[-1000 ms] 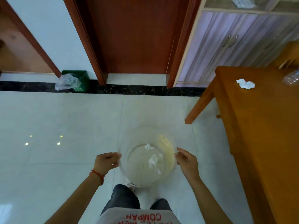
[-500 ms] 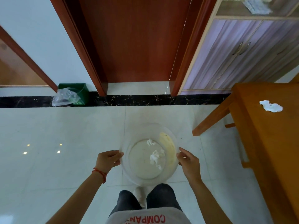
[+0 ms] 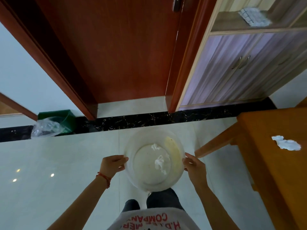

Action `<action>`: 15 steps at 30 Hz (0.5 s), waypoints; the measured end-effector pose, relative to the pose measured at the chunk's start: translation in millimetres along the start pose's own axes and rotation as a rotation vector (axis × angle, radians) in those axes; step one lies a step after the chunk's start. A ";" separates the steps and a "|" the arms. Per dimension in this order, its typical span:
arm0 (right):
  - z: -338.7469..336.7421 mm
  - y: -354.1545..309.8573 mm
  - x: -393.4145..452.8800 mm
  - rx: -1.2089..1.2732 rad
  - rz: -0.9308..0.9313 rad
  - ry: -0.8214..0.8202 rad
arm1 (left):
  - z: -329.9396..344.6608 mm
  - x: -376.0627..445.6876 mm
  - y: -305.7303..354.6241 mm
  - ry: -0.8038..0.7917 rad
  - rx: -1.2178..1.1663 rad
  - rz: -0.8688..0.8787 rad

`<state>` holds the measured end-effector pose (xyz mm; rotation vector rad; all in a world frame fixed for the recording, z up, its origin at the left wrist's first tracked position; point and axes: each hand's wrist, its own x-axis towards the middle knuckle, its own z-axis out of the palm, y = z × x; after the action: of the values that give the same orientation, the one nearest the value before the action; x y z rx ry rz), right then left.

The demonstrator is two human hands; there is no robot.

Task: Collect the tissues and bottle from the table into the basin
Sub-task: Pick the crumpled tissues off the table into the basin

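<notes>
Both hands (left (image 3: pixel 112 164), right (image 3: pixel 194 166)) grip the basin (image 3: pixel 132 145) by its rim, keeping level the tissues (image 3: pixel 159 162) inside.

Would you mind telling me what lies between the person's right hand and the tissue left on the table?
In the head view, between the right hand and the tissue lie bare floor tiles, the slanted table leg, and bare table top.
</notes>
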<state>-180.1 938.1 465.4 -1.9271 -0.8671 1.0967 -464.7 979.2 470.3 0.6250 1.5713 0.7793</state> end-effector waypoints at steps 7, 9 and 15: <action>-4.4 -27.5 59.3 0.096 0.090 0.075 | 41.2 59.4 63.1 -0.049 0.098 -0.013; -5.3 -31.5 68.2 0.077 0.097 0.112 | 51.7 76.9 76.7 -0.066 0.129 -0.025; -8.1 -41.6 81.0 0.132 0.177 0.254 | 90.7 122.1 119.3 -0.232 0.248 -0.037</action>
<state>-147.9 1023.4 471.9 -2.0060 -0.4815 0.9560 -396.7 1159.9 480.8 0.8334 1.4709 0.4678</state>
